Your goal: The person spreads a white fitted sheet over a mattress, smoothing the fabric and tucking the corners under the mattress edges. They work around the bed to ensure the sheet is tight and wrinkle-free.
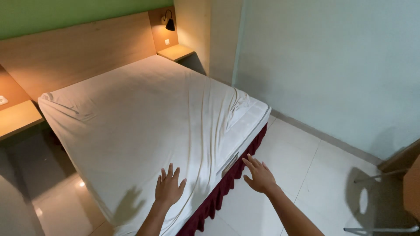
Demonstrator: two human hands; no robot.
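A bed fills the middle of the view, its mattress (251,116) covered by a loose, wrinkled white sheet (144,122). The sheet is pulled back at the near right corner, baring the quilted mattress top. My left hand (169,187) hovers over the sheet's near edge, fingers spread, holding nothing. My right hand (259,175) is stretched out open beside the mattress's side edge, just above the dark red bed skirt (218,194). Neither hand grips the sheet.
A wooden headboard (74,52) runs along the green wall, with bedside shelves at the left (17,118) and far right (176,51). A lit wall lamp (169,22) hangs above the far shelf. White floor tiles (315,175) lie right of the bed; a metal-legged chair (380,205) stands at the lower right.
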